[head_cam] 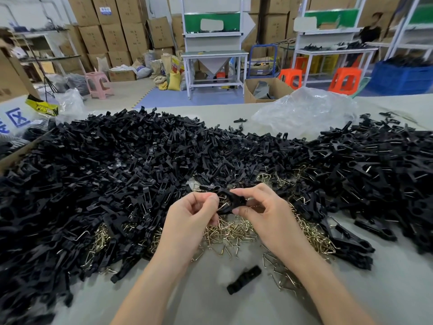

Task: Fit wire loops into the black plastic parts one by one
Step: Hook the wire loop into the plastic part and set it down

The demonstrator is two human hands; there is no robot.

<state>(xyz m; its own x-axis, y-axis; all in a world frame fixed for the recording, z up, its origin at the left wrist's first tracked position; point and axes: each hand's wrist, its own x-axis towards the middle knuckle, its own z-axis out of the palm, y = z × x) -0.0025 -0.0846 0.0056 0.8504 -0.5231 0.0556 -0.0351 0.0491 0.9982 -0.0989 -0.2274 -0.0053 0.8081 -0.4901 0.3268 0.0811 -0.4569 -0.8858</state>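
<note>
Black plastic part, one, left hand and right hand fingers pinching it

Wire loop mostly behind fingers

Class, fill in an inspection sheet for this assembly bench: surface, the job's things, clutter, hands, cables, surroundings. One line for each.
Surface: grey table, largely covered, bare along the near edge.
Job's things: big pile of black plastic parts across the table; heap of wire loops below the hands; held part with a wire showing at it.
Clutter: loose part lying alone near the front; clear plastic bag at the far right.
Grippers (hands): left hand and right hand both pinch the held part above the wire loops.
Cables: nothing seen.
Surroundings: stacked cardboard boxes, white workbenches, orange stools, blue crate.
</note>
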